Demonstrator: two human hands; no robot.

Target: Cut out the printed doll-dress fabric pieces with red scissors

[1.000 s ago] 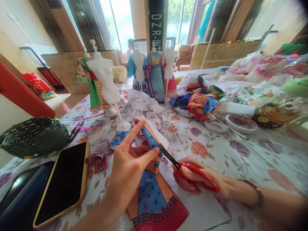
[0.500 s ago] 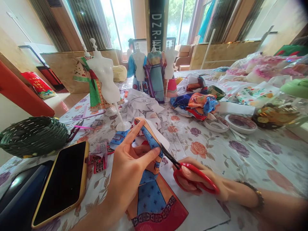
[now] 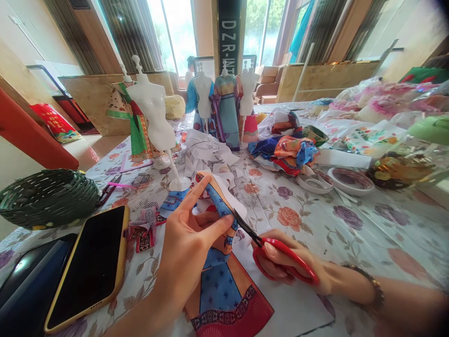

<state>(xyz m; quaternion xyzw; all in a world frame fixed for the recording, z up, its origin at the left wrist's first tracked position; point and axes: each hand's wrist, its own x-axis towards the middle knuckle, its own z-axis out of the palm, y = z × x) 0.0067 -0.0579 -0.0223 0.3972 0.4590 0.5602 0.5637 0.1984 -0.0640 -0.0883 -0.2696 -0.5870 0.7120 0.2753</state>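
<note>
My left hand (image 3: 191, 238) pinches a piece of printed fabric (image 3: 220, 281), blue and orange with a dark red border, between thumb and fingers. Its upper part is folded up in front of the hand, with a white edge along the right side. Wrapped round the red handles of the scissors (image 3: 280, 255) is my right hand (image 3: 298, 262). The dark blades touch the fabric's right edge just beyond my left thumb; they look nearly closed there. The lower end of the cloth lies spread over the table's near side. Part of the fabric is hidden behind my left fingers.
A white mannequin (image 3: 150, 110) stands ahead; dressed ones are behind. White scraps (image 3: 206, 152) lie mid-table beside a heap of printed cloth (image 3: 291, 150). Tape rolls (image 3: 351, 181) are to the right. A dark green basket (image 3: 49, 199) and a yellow-cased phone (image 3: 89, 267) are on the left.
Hardly anything differs. Both hands, the fabric and the scissors keep nearly the same place, and the blades stay at the fabric's right edge.
</note>
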